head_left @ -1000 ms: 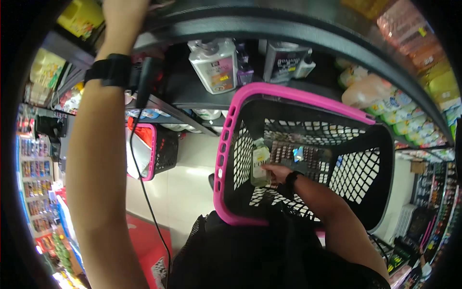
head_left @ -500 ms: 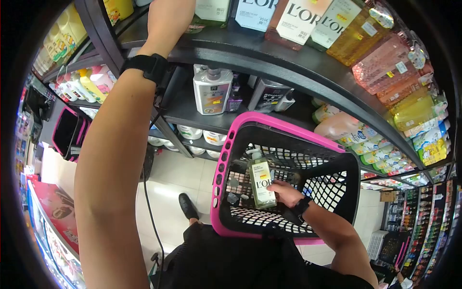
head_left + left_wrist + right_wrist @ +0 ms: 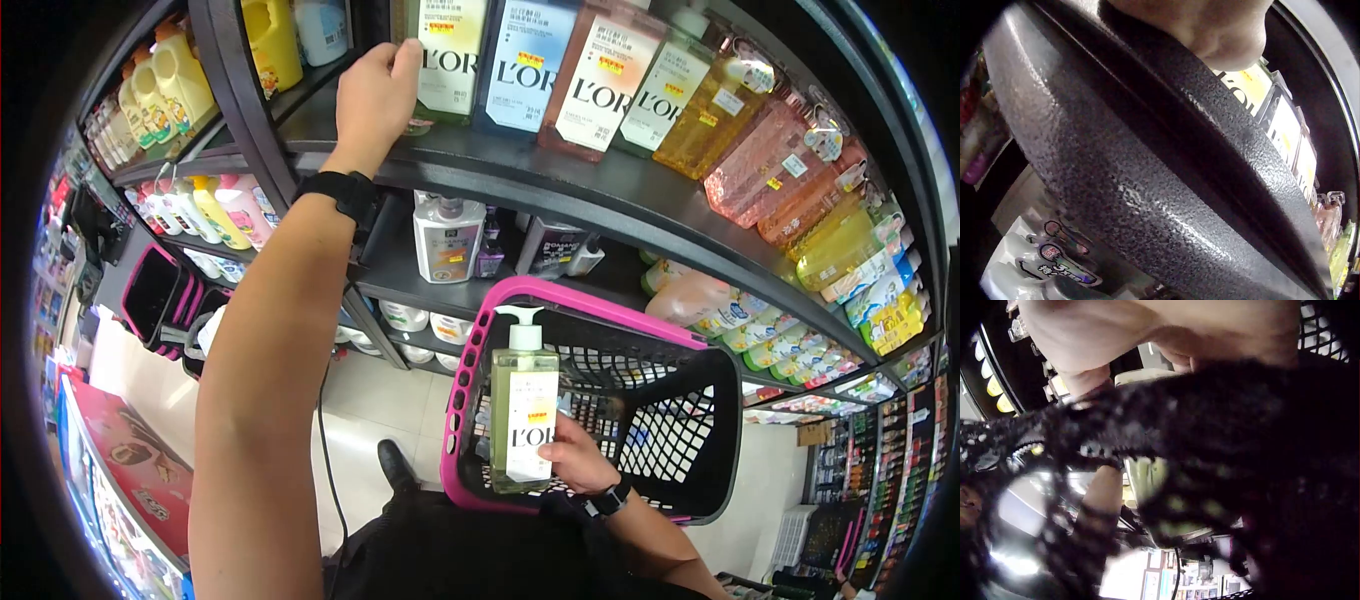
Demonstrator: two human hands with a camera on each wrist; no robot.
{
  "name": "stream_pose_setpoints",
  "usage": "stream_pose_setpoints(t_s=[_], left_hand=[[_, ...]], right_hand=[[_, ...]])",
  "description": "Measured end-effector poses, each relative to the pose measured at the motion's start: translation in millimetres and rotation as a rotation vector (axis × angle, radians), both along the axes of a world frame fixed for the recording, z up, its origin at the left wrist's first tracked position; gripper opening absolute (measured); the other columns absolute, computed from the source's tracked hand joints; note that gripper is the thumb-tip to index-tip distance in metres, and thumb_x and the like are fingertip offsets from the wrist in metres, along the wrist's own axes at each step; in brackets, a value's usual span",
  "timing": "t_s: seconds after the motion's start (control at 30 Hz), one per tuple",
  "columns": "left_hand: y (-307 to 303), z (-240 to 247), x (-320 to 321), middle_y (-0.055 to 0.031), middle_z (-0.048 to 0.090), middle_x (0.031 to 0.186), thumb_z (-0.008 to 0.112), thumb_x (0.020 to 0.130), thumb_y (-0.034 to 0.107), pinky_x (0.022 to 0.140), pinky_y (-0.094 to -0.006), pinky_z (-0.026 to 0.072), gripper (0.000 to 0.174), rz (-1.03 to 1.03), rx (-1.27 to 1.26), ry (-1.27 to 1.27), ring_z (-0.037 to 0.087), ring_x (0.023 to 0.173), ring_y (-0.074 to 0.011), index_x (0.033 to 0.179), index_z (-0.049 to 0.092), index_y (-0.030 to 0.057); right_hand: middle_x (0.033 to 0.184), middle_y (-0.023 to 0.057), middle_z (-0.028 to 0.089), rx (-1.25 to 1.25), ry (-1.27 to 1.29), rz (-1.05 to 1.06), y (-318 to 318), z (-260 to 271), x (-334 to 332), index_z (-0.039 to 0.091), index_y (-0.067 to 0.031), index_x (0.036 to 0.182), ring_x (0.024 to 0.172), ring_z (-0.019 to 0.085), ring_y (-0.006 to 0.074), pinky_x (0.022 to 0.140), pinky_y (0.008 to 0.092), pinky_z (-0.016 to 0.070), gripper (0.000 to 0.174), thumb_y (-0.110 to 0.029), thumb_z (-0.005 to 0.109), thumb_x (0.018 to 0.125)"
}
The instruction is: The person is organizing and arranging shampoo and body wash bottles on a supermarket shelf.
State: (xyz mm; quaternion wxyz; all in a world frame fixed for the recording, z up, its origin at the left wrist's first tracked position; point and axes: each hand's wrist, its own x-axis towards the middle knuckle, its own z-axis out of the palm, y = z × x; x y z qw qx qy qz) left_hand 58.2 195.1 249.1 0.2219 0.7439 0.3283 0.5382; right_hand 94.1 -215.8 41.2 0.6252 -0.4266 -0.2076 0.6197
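In the head view my right hand (image 3: 580, 455) grips the lower side of a green pump bottle (image 3: 524, 400), thumb over its white label, upright above the pink-rimmed black basket (image 3: 590, 310). The right wrist view has the hand (image 3: 1166, 337) at the top, with dark mesh blurring much of the green bottle (image 3: 1144, 481). My left hand (image 3: 375, 105) is at the upper shelf, its thumb beside a green-labelled bottle (image 3: 448, 60); its other fingers are hidden. In the left wrist view part of that hand (image 3: 1210, 31) shows above the dark shelf edge (image 3: 1147, 169).
Blue (image 3: 522, 75), pink (image 3: 605, 80) and amber (image 3: 715, 115) bottles line the upper shelf. A silver-grey pump bottle (image 3: 449, 240) stands on the shelf below. More baskets (image 3: 160, 295) are at the left, and a cable (image 3: 325, 450) hangs beside my left arm.
The green pump bottle has risen from inside the basket in my right hand. The view has shifted, bringing the upper shelf's bottles and more of my left hand into sight.
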Motion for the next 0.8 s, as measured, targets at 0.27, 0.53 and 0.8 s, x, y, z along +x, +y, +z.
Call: stream_pose_setpoints(t_s=[0.27, 0.53, 0.8], left_hand=[[-7, 4, -2, -0.0230, 0.066, 0.083, 0.051, 0.091, 0.043, 0.076, -0.0425, 0.0485, 0.048, 0.013, -0.029, -0.001, 0.063, 0.082, -0.0392, 0.090, 0.066, -0.0018], [-4, 2, 0, -0.0216, 0.065, 0.077, 0.052, 0.091, 0.042, 0.072, -0.0407, 0.0482, 0.047, 0.005, -0.028, -0.024, 0.064, 0.076, -0.0365, 0.089, 0.066, -0.0020], [9, -4, 6, -0.0205, 0.061, 0.072, 0.049, 0.094, 0.042, 0.069, -0.0393, 0.0466, 0.049, -0.024, -0.021, -0.058, 0.058, 0.068, -0.0296, 0.087, 0.062, -0.0044]], right_hand=[[0.130, 0.0160, 0.057, -0.006, 0.287, -0.029, 16, -34, -2, 0.039, -0.0005, 0.139, 0.116, 0.059, 0.0299, 0.103, 0.0444, 0.0463, 0.070, -0.010, 0.058, 0.072], [0.125, 0.0142, 0.060, -0.067, 0.253, -0.093, 18, -34, 6, 0.042, -0.0005, 0.136, 0.114, 0.060, 0.0278, 0.101, 0.0422, 0.0473, 0.062, -0.007, 0.050, 0.075], [0.130, 0.0139, 0.056, 0.009, 0.189, -0.010, 21, -28, 3, 0.039, 0.0016, 0.139, 0.119, 0.056, 0.0251, 0.104, 0.0395, 0.0445, 0.062, -0.001, 0.047, 0.077]])
